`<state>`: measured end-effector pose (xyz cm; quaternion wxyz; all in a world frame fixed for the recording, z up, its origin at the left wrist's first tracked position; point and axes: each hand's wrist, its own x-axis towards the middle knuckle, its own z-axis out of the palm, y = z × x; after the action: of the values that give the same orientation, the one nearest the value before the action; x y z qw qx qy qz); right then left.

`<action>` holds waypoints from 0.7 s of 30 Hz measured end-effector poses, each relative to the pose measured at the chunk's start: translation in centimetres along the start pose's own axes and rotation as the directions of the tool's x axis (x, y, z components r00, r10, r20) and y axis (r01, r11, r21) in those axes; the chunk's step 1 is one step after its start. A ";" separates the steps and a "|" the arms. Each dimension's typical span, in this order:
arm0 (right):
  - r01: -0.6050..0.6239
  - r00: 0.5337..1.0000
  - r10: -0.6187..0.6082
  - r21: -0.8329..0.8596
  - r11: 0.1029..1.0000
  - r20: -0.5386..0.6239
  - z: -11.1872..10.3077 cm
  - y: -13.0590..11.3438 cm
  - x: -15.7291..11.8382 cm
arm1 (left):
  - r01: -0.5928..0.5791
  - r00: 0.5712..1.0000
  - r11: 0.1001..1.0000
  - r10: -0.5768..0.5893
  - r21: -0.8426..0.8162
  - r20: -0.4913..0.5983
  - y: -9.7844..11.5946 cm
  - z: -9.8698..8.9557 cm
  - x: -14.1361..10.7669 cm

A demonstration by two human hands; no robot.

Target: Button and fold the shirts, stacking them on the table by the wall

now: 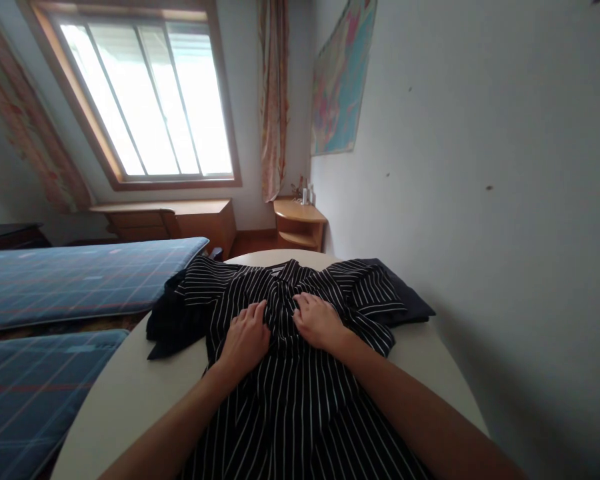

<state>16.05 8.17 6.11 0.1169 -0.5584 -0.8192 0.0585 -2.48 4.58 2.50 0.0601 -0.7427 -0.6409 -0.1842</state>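
Overhead approach to the striped garment [290, 413]: I see open air. Between left hand [247, 337] and right hand [317, 320]: narrow lane, cloth beneath. Outboard of the left forearm [180, 413] I have bare tabletop [125, 400]; dark cloth [175, 320] obstructs its far end. Right forearm [410, 393] bars the near right; beyond it, a smaller bare patch, bounded by dark folded fabric [413, 300] and, past the table, the wall [505, 133].
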 end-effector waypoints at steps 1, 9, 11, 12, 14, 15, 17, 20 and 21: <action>0.012 1.000 -0.013 0.019 1.000 0.026 0.4 -0.3 1.2 | -0.009 1.000 0.999 0.009 -0.043 -0.004 -0.2 0.4 -0.6; -0.236 0.931 0.212 0.047 0.971 0.298 5.3 -0.7 9.4 | -0.089 0.993 0.976 0.072 -0.198 -0.090 -2.0 1.4 -2.6; -0.287 0.922 0.275 0.005 0.958 0.271 6.2 -0.5 10.9 | -0.077 0.995 0.982 0.064 -0.170 -0.081 -2.0 1.5 -2.6; -0.308 0.918 0.299 -0.008 0.951 0.262 6.4 -0.3 11.7 | -0.073 0.996 0.985 0.063 -0.155 -0.069 -2.0 1.7 -2.6; -0.348 0.905 0.343 -0.023 0.937 0.251 6.8 0.2 13.2 | -0.069 0.997 0.989 0.064 -0.131 -0.037 -2.0 1.9 -2.8; -0.367 0.899 0.362 -0.028 0.930 0.247 6.9 0.6 14.0 | -0.065 0.998 0.990 0.063 -0.124 -0.020 -2.0 2.1 -2.9; -0.400 0.887 0.396 -0.034 0.916 0.236 6.9 1.4 15.3 | -0.049 0.998 0.992 0.052 -0.120 0.019 -1.9 2.2 -3.2; -0.412 0.891 0.405 -0.012 0.911 0.205 6.8 2.8 16.9 | -0.010 0.993 0.992 0.024 -0.123 0.115 -1.8 2.3 -3.6; -0.402 0.900 0.395 0.003 0.916 0.183 6.8 3.2 17.3 | 0.004 0.989 0.992 0.015 -0.126 0.150 -1.7 2.3 -3.7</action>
<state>11.18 25.69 1.03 0.0400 -0.7039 -0.6936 0.1477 -4.09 2.18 -1.20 -0.0349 -0.7587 -0.6286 -0.1674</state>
